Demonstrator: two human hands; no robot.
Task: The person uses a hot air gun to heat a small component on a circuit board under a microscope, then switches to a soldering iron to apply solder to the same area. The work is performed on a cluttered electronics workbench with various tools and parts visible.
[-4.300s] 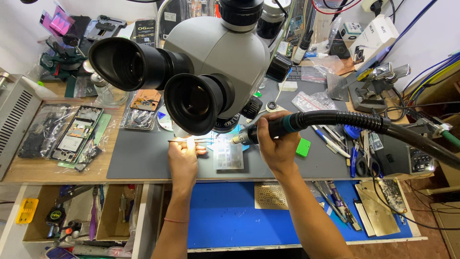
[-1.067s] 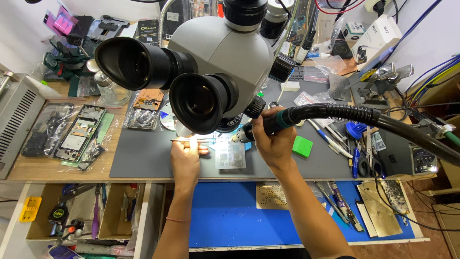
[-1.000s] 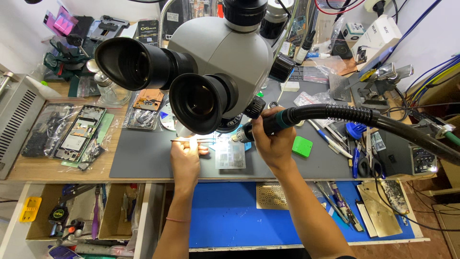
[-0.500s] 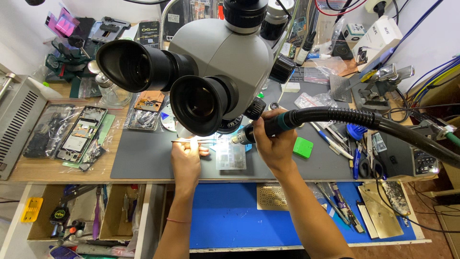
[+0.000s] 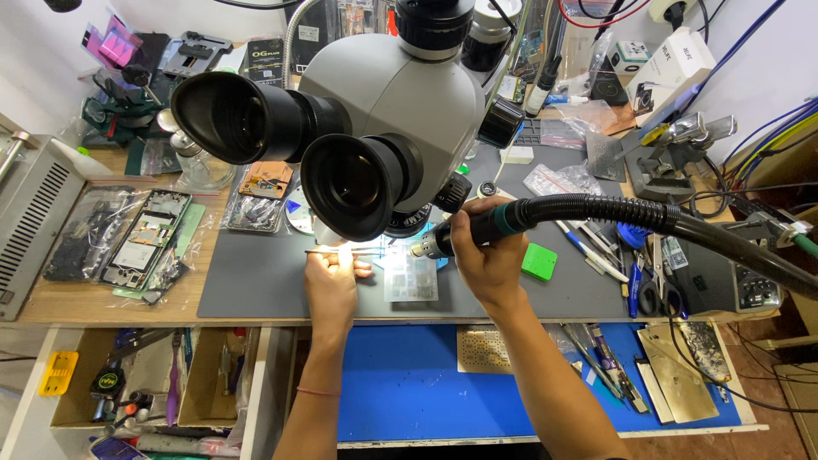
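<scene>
My left hand point(image 5: 333, 281) pinches thin metal tweezers point(image 5: 345, 250), whose tips point right toward a small lit part under the microscope point(image 5: 375, 119). My right hand point(image 5: 486, 255) grips the dark handle of a hot-air wand point(image 5: 477, 228) with a thick black hose point(image 5: 673, 226) trailing off right. Its nozzle points left at the same lit spot. A square metal stencil plate point(image 5: 411, 278) lies on the grey mat point(image 5: 256, 285) just below that spot. The microscope's eyepieces hide part of the work area.
Opened phone parts in plastic bags point(image 5: 141, 243) lie at left beside a grey metal box point(image 5: 34, 217). A green block point(image 5: 538, 261), pens and cutters point(image 5: 648, 281) sit at right. A blue mat point(image 5: 409, 383) with stencils and an open tool drawer point(image 5: 136, 383) are in front.
Both hands hold their places with only slight shifts; the wand nozzle and tweezers stay at the lit spot. The view has tilted a little.
</scene>
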